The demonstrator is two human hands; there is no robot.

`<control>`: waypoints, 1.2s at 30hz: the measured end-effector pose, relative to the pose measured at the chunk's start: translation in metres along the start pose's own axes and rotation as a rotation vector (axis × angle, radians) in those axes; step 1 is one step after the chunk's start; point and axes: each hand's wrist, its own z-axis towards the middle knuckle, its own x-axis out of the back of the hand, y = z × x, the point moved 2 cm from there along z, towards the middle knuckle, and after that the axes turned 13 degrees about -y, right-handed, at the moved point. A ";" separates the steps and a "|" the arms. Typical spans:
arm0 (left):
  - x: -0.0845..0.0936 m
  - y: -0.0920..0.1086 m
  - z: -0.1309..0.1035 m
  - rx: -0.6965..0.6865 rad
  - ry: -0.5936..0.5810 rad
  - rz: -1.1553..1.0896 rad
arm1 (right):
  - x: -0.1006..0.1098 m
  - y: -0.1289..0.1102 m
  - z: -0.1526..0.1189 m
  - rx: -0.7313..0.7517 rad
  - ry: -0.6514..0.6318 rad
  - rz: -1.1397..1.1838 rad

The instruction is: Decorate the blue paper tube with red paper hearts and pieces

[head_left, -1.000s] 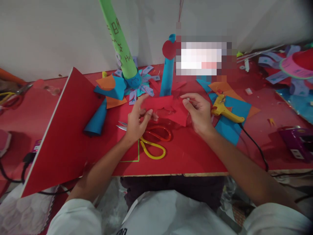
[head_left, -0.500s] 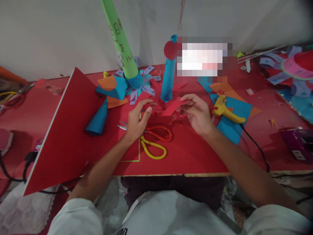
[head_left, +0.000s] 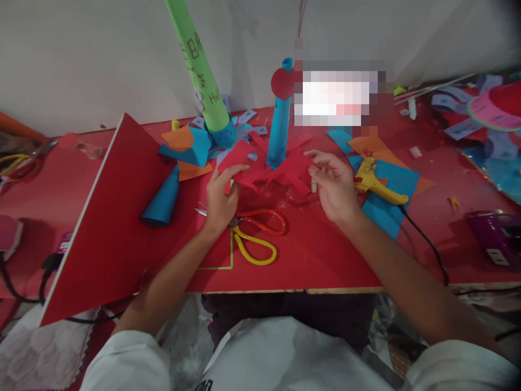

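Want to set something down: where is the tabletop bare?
Bare: red tabletop between near scissors and right forearm; between tilted red board and far-left scissors. Crowded: around the blue paper tube and yellow glue gun.

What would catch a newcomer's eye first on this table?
Probably the tall green tube with dark lettering, slanting at the back left. Next, likely the blue tube with a red disc near the middle, then the scissors with red and yellow handles at front centre and the yellow glue gun on the right.
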 end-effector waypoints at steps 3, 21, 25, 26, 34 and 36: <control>0.004 -0.001 0.002 -0.057 0.093 0.026 | 0.001 0.003 -0.001 -0.057 -0.016 0.056; -0.018 0.005 0.001 -0.131 -0.281 -0.705 | -0.034 -0.007 -0.014 -0.264 -0.333 0.259; -0.017 0.006 0.000 -0.054 -0.213 -0.665 | -0.038 -0.011 -0.017 -0.100 -0.361 -0.089; -0.016 0.006 0.001 -0.032 -0.161 -0.613 | -0.038 -0.013 -0.017 -0.027 -0.331 -0.210; -0.016 0.011 0.000 0.019 -0.058 -0.505 | -0.043 -0.022 -0.028 0.184 -0.245 -0.536; -0.016 0.015 -0.001 0.008 -0.076 -0.468 | -0.044 -0.025 -0.032 0.237 -0.165 -0.601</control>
